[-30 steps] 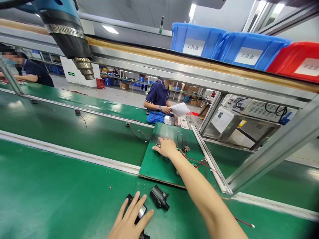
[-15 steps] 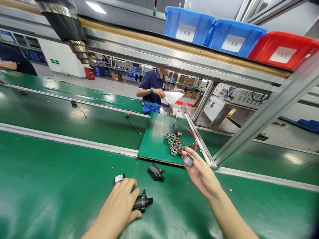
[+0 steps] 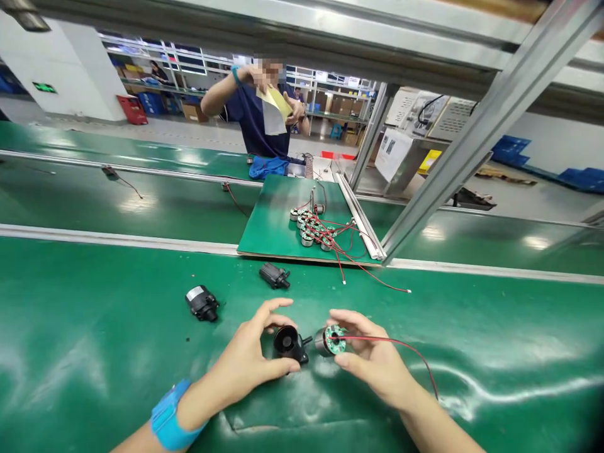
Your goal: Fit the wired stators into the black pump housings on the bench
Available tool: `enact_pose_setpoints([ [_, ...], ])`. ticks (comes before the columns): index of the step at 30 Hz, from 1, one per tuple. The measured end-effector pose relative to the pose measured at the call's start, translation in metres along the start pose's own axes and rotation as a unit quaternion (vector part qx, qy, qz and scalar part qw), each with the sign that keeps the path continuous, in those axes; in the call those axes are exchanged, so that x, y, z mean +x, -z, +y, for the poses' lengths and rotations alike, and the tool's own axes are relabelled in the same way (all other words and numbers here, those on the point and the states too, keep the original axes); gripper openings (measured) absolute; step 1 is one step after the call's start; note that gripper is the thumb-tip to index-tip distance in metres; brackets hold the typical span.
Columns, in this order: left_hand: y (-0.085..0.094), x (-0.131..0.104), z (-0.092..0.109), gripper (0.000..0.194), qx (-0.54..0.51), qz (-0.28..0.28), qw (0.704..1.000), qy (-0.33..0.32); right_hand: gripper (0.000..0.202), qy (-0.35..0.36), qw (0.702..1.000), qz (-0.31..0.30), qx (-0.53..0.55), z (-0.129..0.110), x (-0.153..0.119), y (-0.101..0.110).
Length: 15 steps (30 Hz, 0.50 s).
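My left hand (image 3: 252, 346) grips a black pump housing (image 3: 287, 341) between thumb and fingers, its round hollow end turned toward me. Just to its right, my right hand (image 3: 372, 355) pinches a motor stator (image 3: 330, 340), a grey ring with a green circuit board on its face. A red wire trails from the stator to the right. The two parts are close but apart. Two more black pump housings lie on the green bench: one with a silver label (image 3: 202, 303) at left, another (image 3: 274, 275) further back.
A raised green board (image 3: 264, 220) behind my hands bears a cluster of stators (image 3: 311, 228) with red wires, some hanging over its front edge. A slanted metal post (image 3: 453, 163) rises at right. Across the line a co-worker (image 3: 259, 119) holds paper sheets.
My right hand has brought the stator from the board down to the front. My left hand has lifted a pump housing and turned its hollow end toward me. The view has tilted downward.
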<state>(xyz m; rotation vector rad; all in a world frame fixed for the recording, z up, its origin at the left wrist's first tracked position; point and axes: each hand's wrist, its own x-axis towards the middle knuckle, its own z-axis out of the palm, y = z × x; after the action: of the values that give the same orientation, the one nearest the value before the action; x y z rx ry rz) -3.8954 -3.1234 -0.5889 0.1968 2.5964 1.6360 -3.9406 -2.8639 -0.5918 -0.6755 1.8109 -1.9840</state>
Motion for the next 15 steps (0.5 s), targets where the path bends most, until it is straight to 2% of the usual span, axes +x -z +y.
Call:
enact_pose_setpoints([
  [3,-0.014,-0.002,0.001,0.08,-0.009,-0.046,0.999,-0.009,0.057,0.025,0.999,-0.015,-0.028,-0.007,-0.004,0.0],
  [8,-0.022,-0.001,-0.001,0.047,-0.043,-0.121,0.991,-0.021,0.058,0.058,0.991,-0.019,-0.115,-0.018,-0.003,0.0],
  [12,-0.019,0.002,-0.014,0.049,-0.175,-0.145,0.974,0.011,0.047,0.055,0.986,0.028,-0.156,-0.02,0.0,-0.003],
  [15,-0.025,0.0,-0.02,0.054,-0.185,-0.145,0.972,0.031,0.051,0.051,0.981,0.067,-0.176,-0.02,0.0,-0.008],
])
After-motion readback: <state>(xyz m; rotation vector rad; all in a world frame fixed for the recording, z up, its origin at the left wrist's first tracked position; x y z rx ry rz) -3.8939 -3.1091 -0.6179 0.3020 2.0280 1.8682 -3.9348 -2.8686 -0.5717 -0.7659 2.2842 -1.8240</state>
